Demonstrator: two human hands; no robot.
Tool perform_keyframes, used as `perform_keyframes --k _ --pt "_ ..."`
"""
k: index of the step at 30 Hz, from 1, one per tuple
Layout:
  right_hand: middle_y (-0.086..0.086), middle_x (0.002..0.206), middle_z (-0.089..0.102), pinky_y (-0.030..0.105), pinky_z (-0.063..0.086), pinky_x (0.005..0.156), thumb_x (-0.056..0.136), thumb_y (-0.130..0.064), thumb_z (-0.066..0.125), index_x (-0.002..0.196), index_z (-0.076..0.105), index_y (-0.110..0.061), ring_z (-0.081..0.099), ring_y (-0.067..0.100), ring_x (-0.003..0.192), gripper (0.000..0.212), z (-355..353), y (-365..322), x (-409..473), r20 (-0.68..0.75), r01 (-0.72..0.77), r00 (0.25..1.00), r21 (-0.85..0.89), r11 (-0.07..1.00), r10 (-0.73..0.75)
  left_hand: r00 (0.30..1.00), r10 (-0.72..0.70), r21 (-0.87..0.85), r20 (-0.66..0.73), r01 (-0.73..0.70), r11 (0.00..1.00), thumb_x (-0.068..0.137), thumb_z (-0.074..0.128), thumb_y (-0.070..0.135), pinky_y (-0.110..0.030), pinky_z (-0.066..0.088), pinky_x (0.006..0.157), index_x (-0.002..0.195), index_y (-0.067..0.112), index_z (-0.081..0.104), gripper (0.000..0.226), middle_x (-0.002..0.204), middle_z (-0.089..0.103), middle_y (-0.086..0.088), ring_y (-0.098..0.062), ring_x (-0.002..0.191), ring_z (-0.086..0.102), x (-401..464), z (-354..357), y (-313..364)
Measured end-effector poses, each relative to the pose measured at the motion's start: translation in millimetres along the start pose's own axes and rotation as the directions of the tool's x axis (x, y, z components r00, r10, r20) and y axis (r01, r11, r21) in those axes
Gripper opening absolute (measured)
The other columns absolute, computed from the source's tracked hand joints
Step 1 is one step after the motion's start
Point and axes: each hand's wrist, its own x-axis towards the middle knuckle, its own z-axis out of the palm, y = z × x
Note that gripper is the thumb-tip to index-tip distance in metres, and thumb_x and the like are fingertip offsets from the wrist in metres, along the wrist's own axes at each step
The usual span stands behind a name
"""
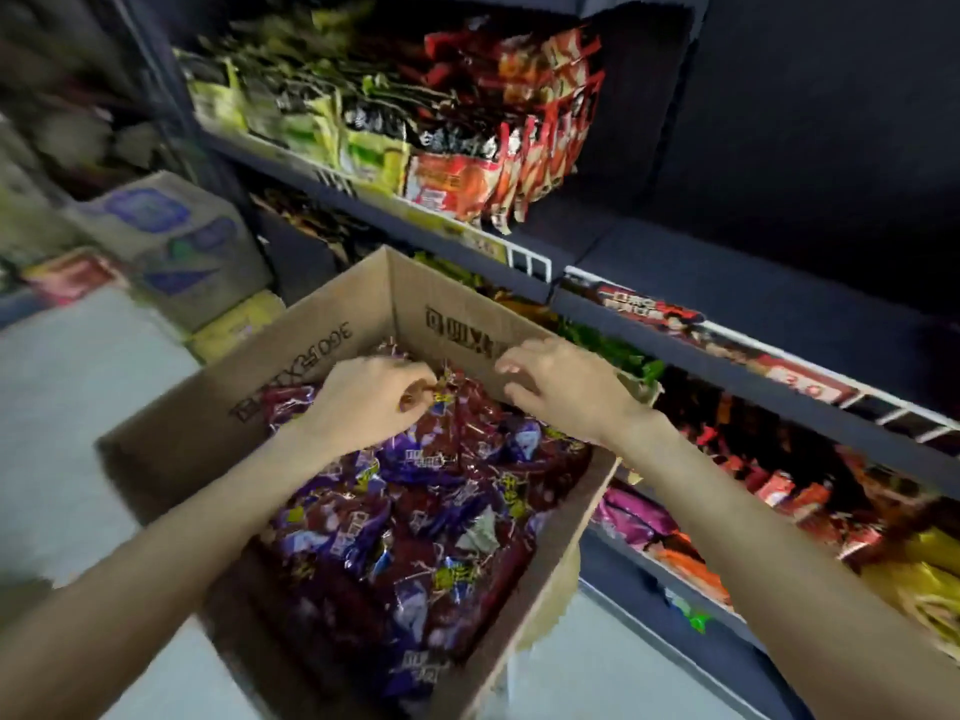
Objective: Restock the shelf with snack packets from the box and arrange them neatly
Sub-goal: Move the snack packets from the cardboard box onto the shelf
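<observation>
— Where are the packets right now?

— In the open brown cardboard box (218,423), which fills the centre and lower middle of the frame. It is heaped with glossy dark red and purple snack packets (415,522) (their print is too blurred to read).

— And the hands?

— Both reach in from the bottom edge. The left hand (363,402), centre left, has its fingers curled and pinching the crinkled top of one dark red packet (457,407) at the far end of the heap. The right hand (561,387), just right of centre, hovers over the box's far right rim with fingers loosely bent and spread; it grips nothing that I can see.

— What about the shelf?

— The dark metal shelving unit (540,280) runs from the upper middle down to the lower right. Its top tier, in the upper centre, carries green and black bags (311,122) on the left and red and orange bags (524,142) beside them, while the stretch further right is bare. The tiers at right hold more red, pink and yellow packets (779,491), all smeared by motion.

— Anything else nearby?

— At the upper left, a blurred pale carton with blue print (176,236) sits on the light floor (67,418), with a yellow pack (239,324) just below it.
</observation>
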Motion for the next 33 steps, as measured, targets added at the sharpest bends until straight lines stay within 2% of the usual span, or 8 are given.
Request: perform_keyframes --k 4,7,10,13,16,19,25,33 --pt "0.003 0.124 0.057 0.039 0.041 0.098 0.092 -0.027 0.053 0.125 0.054 -0.02 0.049 0.025 0.117 0.034 61 -24 57 0.09 0.056 0.995 -0.038 0.998 -0.052 0.987 -0.157 -0.077 0.024 0.158 0.984 0.081 0.07 0.019 -0.025 0.052 0.053 0.094 0.023 0.072 0.015 0.09 0.073 0.005 -0.013 0.065 0.066 -44 39 -78" --pt "0.003 0.129 0.053 0.039 0.037 0.103 0.091 -0.032 0.057 0.131 0.049 -0.021 0.046 0.024 0.121 0.043 102 -29 94 0.155 0.082 0.986 -0.112 0.99 -0.064 0.98 -0.188 -0.047 0.058 0.191 0.981 0.08 0.07 0.018 -0.037 0.055 0.075 0.104 0.02 0.07 0.025 0.099 0.071 0.0 -0.021 0.083 0.068 -52 67 -118" --pt "0.006 0.136 0.047 0.039 0.034 0.106 0.088 -0.037 0.061 0.14 0.039 -0.018 0.041 0.026 0.125 0.06 140 -25 124 0.267 0.058 0.964 -0.177 0.982 -0.008 0.965 -0.187 0.09 0.182 0.173 0.981 0.083 0.067 0.031 -0.042 0.04 0.1 0.128 0.019 0.055 0.048 0.121 0.061 -0.007 -0.028 0.114 0.054 -46 92 -143" --pt "0.008 0.14 0.042 0.039 0.033 0.107 0.085 -0.039 0.064 0.144 0.032 -0.017 0.037 0.027 0.128 0.071 178 -17 145 0.344 -0.001 0.937 -0.179 0.984 0.063 0.903 -0.238 0.259 0.357 0.148 0.954 0.083 0.063 0.05 -0.039 0.025 0.111 0.145 0.013 0.03 0.079 0.142 0.039 -0.011 -0.028 0.133 0.033 -37 112 -162" --pt "0.011 0.145 0.036 0.038 0.032 0.108 0.085 -0.04 0.064 0.148 0.025 -0.014 0.034 0.029 0.131 0.078 208 -12 152 0.428 -0.043 0.897 -0.16 0.986 0.109 0.881 -0.231 0.413 0.412 0.045 0.909 0.081 0.057 0.061 -0.041 0.018 0.114 0.148 0.008 0.016 0.094 0.149 0.027 -0.016 -0.031 0.136 0.024 -31 127 -172" --pt "0.011 0.152 0.024 0.041 0.03 0.111 0.086 -0.037 0.065 0.15 0.017 -0.013 0.025 0.031 0.138 0.083 232 -8 157 0.526 -0.117 0.838 -0.084 0.99 0.144 0.869 -0.193 0.473 0.455 -0.052 0.879 0.081 0.049 0.069 -0.04 0.021 0.109 0.148 0.006 0.014 0.098 0.139 0.041 -0.014 -0.029 0.129 0.033 -28 139 -179" --pt "0.01 0.152 0.027 0.042 0.019 0.115 0.078 -0.038 0.072 0.151 0.012 -0.018 0.022 0.031 0.139 0.096 245 -6 159 0.542 -0.089 0.827 -0.135 0.987 0.149 0.887 -0.11 0.377 0.449 -0.077 0.923 0.083 0.059 0.055 -0.037 0.033 0.101 0.146 0.012 0.015 0.088 0.131 0.045 -0.011 -0.028 0.115 0.049 -34 143 -175" --pt "0.009 0.136 0.045 0.036 0.035 0.103 0.088 -0.034 0.064 0.137 0.042 -0.012 0.039 0.028 0.127 0.058 205 -6 149 0.519 -0.01 0.851 -0.133 0.991 0.079 0.906 -0.054 0.191 0.419 -0.03 0.981 0.087 0.064 0.036 -0.035 0.039 0.097 0.149 0.02 0.014 0.082 0.128 0.049 -0.012 -0.025 0.115 0.049 -24 123 -169"
